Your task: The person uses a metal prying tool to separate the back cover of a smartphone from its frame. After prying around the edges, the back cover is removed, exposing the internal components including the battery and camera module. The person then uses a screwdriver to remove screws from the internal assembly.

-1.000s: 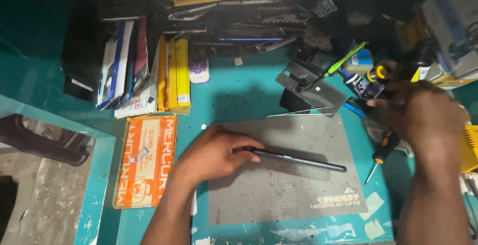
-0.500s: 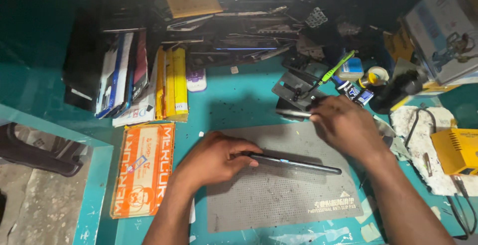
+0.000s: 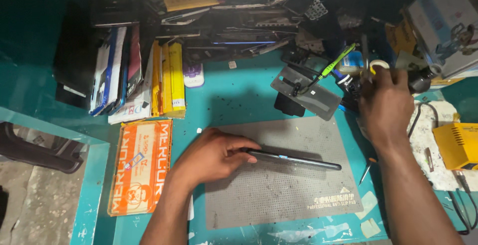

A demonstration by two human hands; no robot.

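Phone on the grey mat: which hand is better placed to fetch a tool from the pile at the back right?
Right. The right hand is already up at the tool clutter beside the roll of tape, fingers among the items. The left hand is pinning the phone on edge on the mat.

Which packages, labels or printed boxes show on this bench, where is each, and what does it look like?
Orange flat package: lying at the mat's left; rectangular, orange with white lettering.
Yellow boxes: standing on edge above it; thin, yellow.
Blue and white packets: upright, left of the yellow ones; slim.
Pale printed box: top right corner; large, light with pictures.
Grey mat: centre; white print at its lower right.
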